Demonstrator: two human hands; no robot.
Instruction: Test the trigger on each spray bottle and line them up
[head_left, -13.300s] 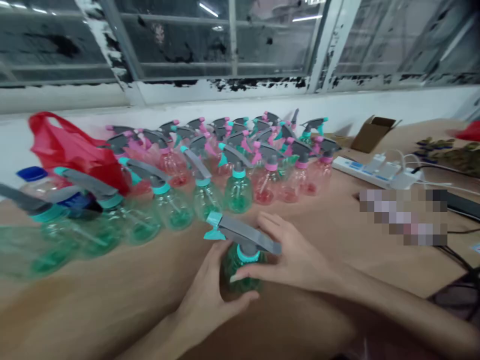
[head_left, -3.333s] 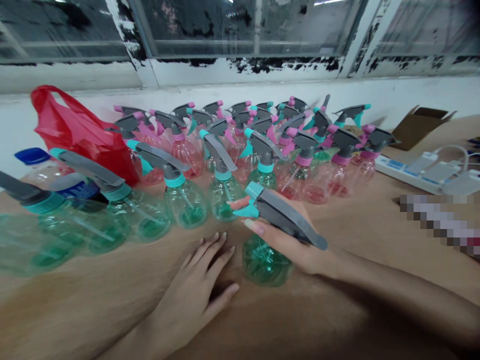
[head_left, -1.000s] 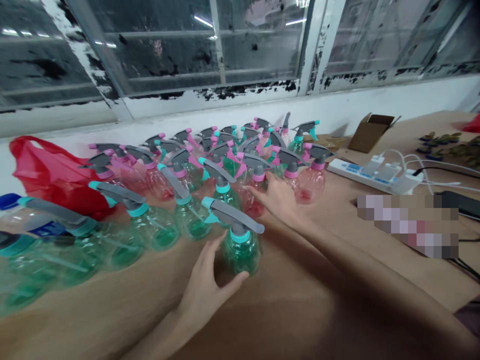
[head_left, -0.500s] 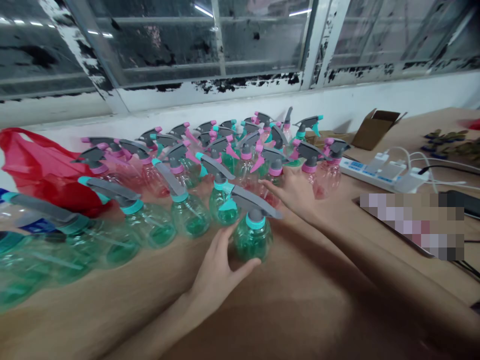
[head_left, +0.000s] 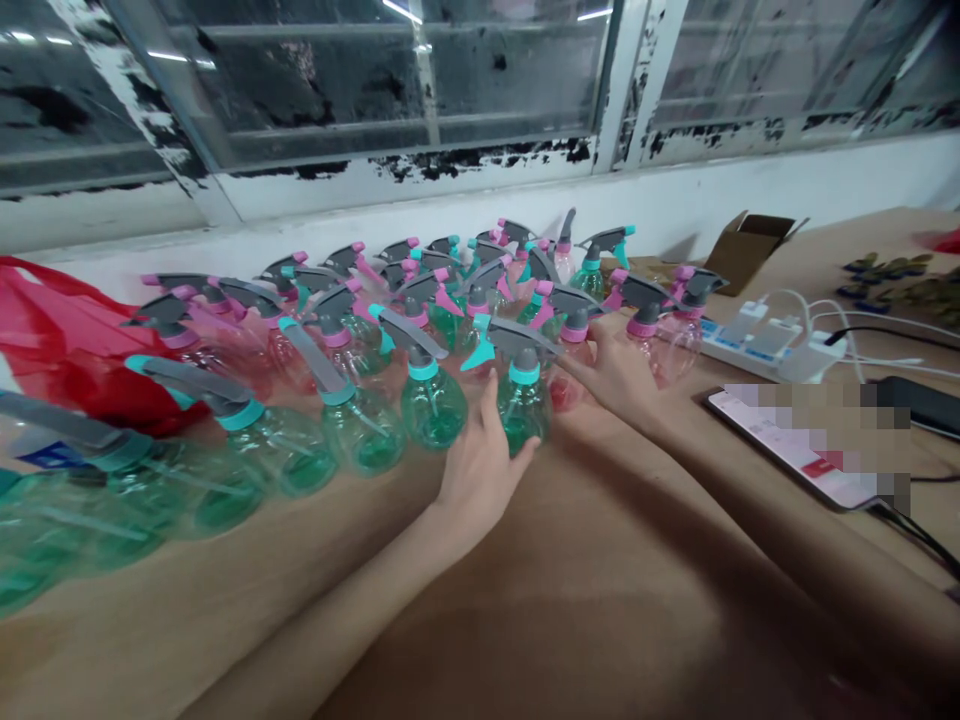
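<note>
A round green spray bottle (head_left: 523,405) with a turquoise collar and grey head stands at the front of the group. My left hand (head_left: 476,470) is closed round its lower left side, thumb across the front and fingers along the left. Just behind and to the right is a pink spray bottle (head_left: 568,390), partly covered by the green one's head. My right hand (head_left: 622,375) grips that pink bottle from the right; its thumb reaches across the front and its other fingers are partly hidden. Another pink spray bottle (head_left: 645,325) stands close behind my right hand.
Several green spray bottles (head_left: 367,430) form a row to the left, with more pink and green ones behind. A red plastic bag (head_left: 82,350) lies at far left. On the right are a power strip (head_left: 731,345), a phone (head_left: 780,440), cables and an open cardboard box (head_left: 750,255).
My left hand has pushed the green bottle away from me, towards the group. My right hand and the pink bottles near it have shifted to the right. The view has turned slightly.
</note>
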